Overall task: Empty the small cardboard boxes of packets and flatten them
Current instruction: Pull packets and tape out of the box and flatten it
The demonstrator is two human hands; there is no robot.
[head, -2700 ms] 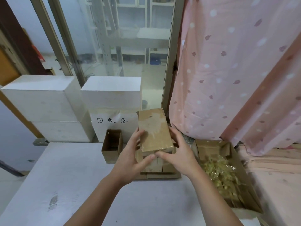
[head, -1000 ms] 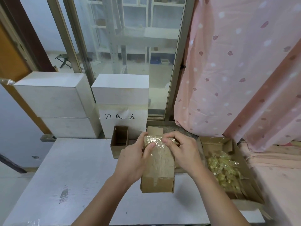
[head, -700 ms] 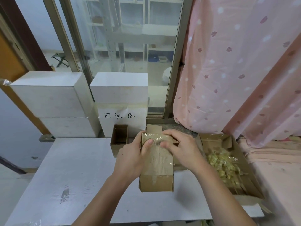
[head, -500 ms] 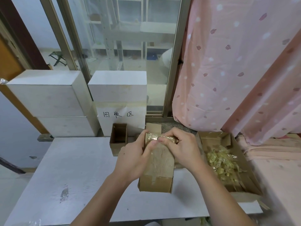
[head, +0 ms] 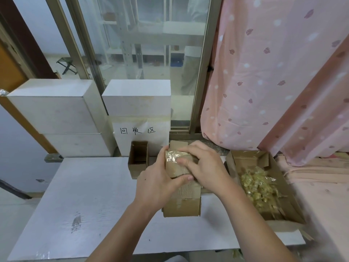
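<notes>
Small cardboard box (head: 182, 193) lying on white table (head: 90, 195), tape glinting at far end. Left hand (head: 157, 183) gripping side; right hand (head: 204, 166) picking at tape. Likely light, crushable; best holding by edges.

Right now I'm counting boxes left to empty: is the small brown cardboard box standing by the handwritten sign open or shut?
Open: the small brown cardboard box stands upright with its top flaps up. Its contents cannot be told.
</notes>
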